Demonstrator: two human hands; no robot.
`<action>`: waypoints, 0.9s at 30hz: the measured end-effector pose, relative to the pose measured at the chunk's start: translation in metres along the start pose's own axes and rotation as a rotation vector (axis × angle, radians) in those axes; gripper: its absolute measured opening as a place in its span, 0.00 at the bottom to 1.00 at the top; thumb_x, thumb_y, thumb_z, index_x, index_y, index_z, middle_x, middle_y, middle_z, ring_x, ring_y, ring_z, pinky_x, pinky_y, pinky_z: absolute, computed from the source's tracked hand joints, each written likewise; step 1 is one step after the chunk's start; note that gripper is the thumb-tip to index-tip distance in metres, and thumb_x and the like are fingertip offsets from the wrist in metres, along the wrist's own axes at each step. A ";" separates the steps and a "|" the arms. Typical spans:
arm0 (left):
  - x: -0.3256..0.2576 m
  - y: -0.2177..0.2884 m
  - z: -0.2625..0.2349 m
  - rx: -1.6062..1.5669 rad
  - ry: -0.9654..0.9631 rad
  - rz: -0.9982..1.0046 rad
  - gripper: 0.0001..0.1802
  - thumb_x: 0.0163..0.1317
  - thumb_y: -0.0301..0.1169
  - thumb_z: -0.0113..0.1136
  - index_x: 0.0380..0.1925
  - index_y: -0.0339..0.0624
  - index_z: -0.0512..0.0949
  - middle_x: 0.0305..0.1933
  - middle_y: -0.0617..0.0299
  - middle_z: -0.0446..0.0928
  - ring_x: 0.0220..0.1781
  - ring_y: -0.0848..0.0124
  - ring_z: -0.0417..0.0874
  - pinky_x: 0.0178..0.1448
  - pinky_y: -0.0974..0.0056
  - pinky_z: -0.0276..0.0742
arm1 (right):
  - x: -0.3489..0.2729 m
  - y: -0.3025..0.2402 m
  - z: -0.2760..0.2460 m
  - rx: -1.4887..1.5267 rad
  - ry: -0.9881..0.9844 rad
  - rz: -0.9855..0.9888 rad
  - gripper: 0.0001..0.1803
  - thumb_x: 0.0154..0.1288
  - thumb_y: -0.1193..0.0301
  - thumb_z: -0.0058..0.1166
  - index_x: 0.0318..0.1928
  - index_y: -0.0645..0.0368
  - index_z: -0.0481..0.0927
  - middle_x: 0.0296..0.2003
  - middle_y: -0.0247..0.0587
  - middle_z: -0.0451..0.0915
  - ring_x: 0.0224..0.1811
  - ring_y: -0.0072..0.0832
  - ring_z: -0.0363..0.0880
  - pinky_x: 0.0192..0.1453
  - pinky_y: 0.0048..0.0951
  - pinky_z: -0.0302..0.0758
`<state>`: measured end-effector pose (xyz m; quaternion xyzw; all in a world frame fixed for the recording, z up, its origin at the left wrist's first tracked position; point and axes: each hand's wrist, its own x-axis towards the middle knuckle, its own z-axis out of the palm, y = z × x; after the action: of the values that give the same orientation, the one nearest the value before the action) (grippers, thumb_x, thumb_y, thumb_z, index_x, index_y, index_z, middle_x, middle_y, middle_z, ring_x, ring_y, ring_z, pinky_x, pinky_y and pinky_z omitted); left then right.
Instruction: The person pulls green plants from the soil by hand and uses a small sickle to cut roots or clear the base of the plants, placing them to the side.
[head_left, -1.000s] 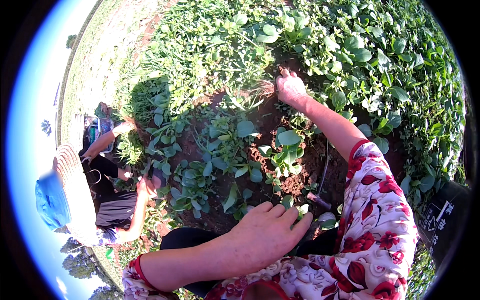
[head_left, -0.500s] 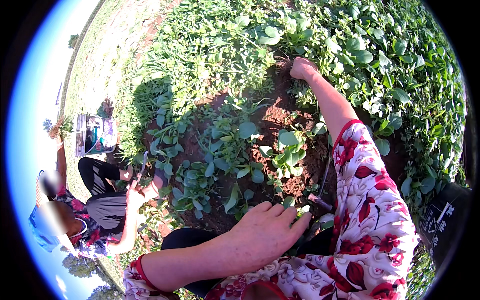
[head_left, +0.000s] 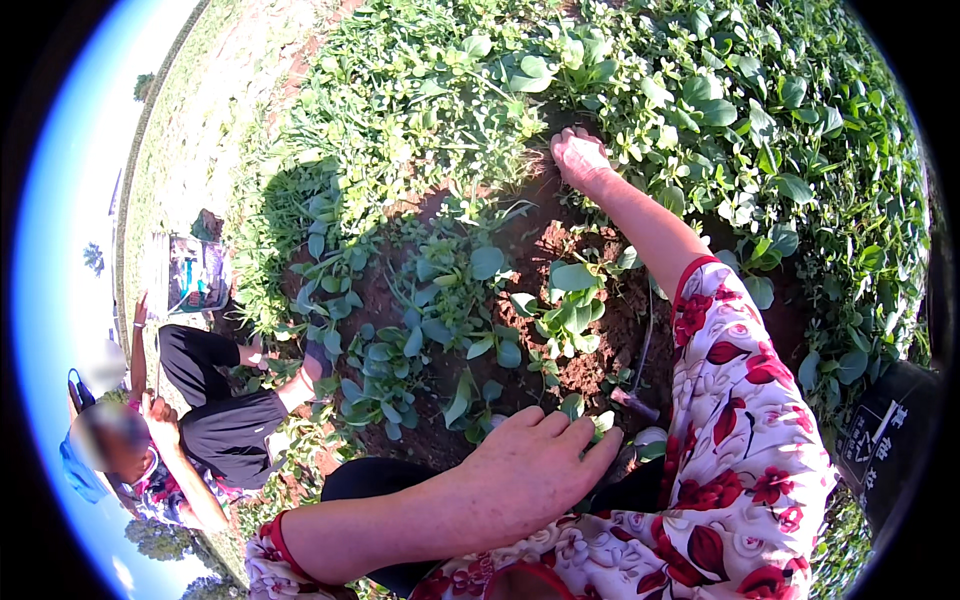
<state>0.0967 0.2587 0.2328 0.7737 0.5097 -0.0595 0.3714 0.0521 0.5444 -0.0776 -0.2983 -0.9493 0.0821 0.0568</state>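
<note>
My right hand reaches far out over the soil at the edge of dense green weeds. Its fingers are curled and bunched downward, and whatever is between them is hidden. My left hand hangs loosely near my knees, back upward, fingers stretched a little apart and holding nothing. Just beyond it grows a broad-leaved leafy green plant in reddish soil. Close to my right forearm lies a hand tool with a dark handle and a thin curved shaft.
Broad-leaved plants and low weeds fill the ground ahead. On the left another person in dark trousers sits with a raised hand, beside a crate-like container. A black bag-like object stands at my right.
My right hand has shifted slightly left and turned, showing its back; dry roots beside it no longer show. The other person's arms moved back toward their body. My left hand stayed put.
</note>
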 end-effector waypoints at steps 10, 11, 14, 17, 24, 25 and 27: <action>0.002 -0.004 0.002 -0.004 0.022 -0.003 0.28 0.52 0.28 0.52 0.56 0.33 0.67 0.42 0.55 0.73 0.43 0.63 0.77 0.47 0.63 0.70 | 0.024 0.018 -0.001 0.018 -0.124 0.168 0.11 0.56 0.72 0.49 0.39 0.60 0.79 0.39 0.51 0.80 0.42 0.45 0.81 0.43 0.41 0.79; 0.001 -0.004 0.002 -0.007 0.022 -0.011 0.28 0.52 0.28 0.52 0.56 0.33 0.67 0.42 0.55 0.73 0.43 0.63 0.77 0.47 0.63 0.70 | 0.025 0.013 -0.005 0.043 -0.131 0.185 0.11 0.54 0.72 0.50 0.38 0.62 0.78 0.39 0.53 0.79 0.41 0.47 0.81 0.43 0.42 0.79; 0.000 -0.004 0.002 -0.011 0.020 -0.022 0.29 0.52 0.28 0.53 0.56 0.33 0.67 0.41 0.56 0.72 0.43 0.63 0.76 0.47 0.63 0.70 | 0.029 0.015 -0.020 0.203 -0.221 0.293 0.17 0.51 0.70 0.51 0.41 0.64 0.79 0.43 0.57 0.79 0.46 0.46 0.80 0.49 0.39 0.78; 0.000 -0.005 0.001 -0.012 0.019 -0.017 0.29 0.51 0.28 0.53 0.56 0.33 0.67 0.41 0.56 0.72 0.43 0.63 0.76 0.47 0.63 0.70 | 0.029 0.023 -0.026 0.358 -0.297 0.349 0.19 0.48 0.69 0.53 0.42 0.64 0.80 0.44 0.59 0.79 0.48 0.43 0.79 0.50 0.36 0.77; 0.002 -0.006 -0.002 -0.042 -0.011 -0.020 0.29 0.51 0.28 0.52 0.57 0.34 0.66 0.42 0.55 0.72 0.44 0.63 0.76 0.49 0.62 0.70 | 0.032 0.029 -0.020 0.136 -0.025 0.028 0.09 0.45 0.73 0.53 0.31 0.58 0.80 0.43 0.46 0.78 0.49 0.43 0.75 0.48 0.40 0.76; 0.003 -0.006 -0.001 -0.045 -0.002 -0.018 0.30 0.51 0.28 0.52 0.58 0.34 0.66 0.43 0.55 0.72 0.44 0.63 0.76 0.49 0.62 0.70 | 0.034 0.035 -0.016 0.120 0.072 -0.048 0.08 0.47 0.73 0.52 0.30 0.58 0.80 0.41 0.43 0.78 0.52 0.40 0.73 0.55 0.39 0.72; 0.003 -0.007 0.001 -0.048 0.007 -0.032 0.30 0.51 0.29 0.53 0.58 0.35 0.66 0.43 0.55 0.73 0.45 0.63 0.76 0.50 0.62 0.70 | 0.045 0.038 -0.012 -0.066 0.099 -0.150 0.09 0.49 0.72 0.51 0.32 0.60 0.78 0.39 0.44 0.76 0.51 0.41 0.70 0.57 0.39 0.69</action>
<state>0.0928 0.2615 0.2268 0.7566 0.5246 -0.0505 0.3870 0.0388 0.6022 -0.0708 -0.2319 -0.9671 0.0315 0.0996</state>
